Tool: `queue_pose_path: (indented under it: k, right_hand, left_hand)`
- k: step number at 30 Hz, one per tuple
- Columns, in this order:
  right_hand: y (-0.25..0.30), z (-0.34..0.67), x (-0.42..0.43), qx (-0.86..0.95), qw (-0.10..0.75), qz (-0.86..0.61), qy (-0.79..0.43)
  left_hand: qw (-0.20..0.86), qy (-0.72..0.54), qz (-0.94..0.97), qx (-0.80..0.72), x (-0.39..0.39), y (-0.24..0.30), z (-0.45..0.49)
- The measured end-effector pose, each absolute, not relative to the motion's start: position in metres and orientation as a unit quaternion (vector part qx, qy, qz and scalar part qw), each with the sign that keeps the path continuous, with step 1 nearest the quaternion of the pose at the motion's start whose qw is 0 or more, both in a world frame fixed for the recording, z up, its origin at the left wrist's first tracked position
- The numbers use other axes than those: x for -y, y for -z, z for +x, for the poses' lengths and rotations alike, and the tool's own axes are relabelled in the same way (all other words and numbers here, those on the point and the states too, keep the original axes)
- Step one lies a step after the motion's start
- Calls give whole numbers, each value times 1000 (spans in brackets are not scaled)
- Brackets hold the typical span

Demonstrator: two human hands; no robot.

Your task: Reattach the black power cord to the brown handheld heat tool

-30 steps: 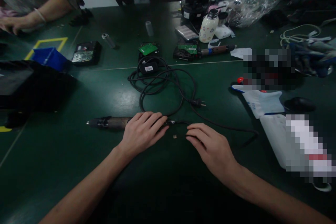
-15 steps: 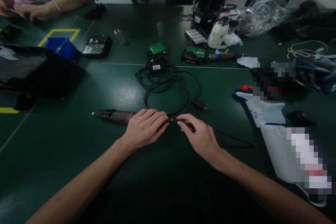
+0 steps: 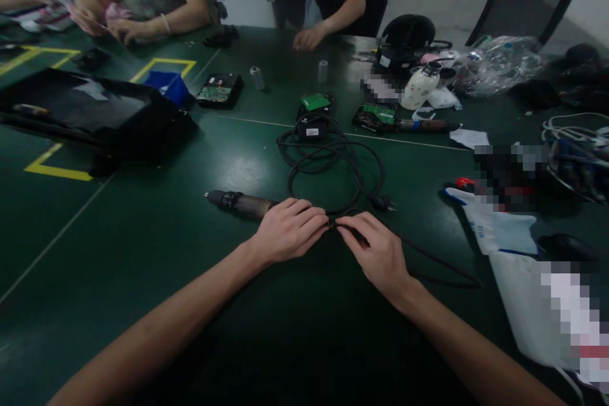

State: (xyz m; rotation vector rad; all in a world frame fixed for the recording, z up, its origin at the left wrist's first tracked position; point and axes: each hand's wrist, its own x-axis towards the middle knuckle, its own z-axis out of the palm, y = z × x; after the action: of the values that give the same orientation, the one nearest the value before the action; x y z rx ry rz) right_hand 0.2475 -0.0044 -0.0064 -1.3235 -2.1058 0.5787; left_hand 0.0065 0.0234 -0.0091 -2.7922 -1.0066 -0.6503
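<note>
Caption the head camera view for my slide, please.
Left hand holding an electric screwdriver, right hand close by its tail end, a black cable coiled beyond on the green table.

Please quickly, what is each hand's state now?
Left hand: closed over the electric screwdriver.
Right hand: pinched closed beside the tool's rear; any held item unclear.

The left hand [image 3: 292, 229] hides part of the screwdriver [image 3: 247, 204]
</note>
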Motion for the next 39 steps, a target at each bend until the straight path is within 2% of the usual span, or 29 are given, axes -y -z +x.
queue_pose_path:
  k: [14,24,39]
  right_hand:
    - [11,247,10,813,328,-455,-157]
    - [5,259,0,849,257,-447,-118]
    - [7,253,-4,854,244,-428,-167]
  left_hand:
    - [56,202,-919,335,-19,7,13]
    - [60,222,-914,334,-19,9,15]
    - [69,206,-917,333,-14,7,15]
